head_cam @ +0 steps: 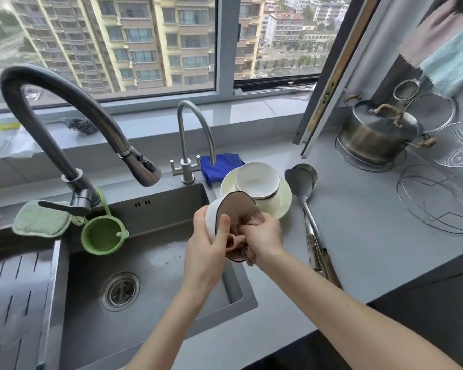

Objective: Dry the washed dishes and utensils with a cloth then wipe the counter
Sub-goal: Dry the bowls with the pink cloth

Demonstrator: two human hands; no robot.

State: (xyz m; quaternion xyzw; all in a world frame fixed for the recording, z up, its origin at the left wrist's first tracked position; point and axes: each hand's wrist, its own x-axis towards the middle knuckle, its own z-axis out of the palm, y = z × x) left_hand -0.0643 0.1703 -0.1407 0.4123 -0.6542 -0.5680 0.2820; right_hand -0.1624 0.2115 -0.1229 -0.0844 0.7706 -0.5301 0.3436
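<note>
Above the right edge of the sink point(171, 204), the left hand point(207, 247) grips a white, dark-rimmed bowl point(211, 216) tipped on its side, thumb hooked over the rim. The right hand point(265, 233) is closed around a brown cloth point(237, 243) bunched inside it. Just beyond, on the counter point(358, 236), a second bowl point(257, 180) sits on a plate point(282, 206).

Both bare forearms reach in from the lower edge and meet near the middle. The left hand point(207, 244) grips a tilted bowl point(211, 216), thumb laid over its rim. The right hand point(265, 233), fingers point(251, 222) curled, holds a bunched cloth point(234, 240) inside the bowl.
</note>
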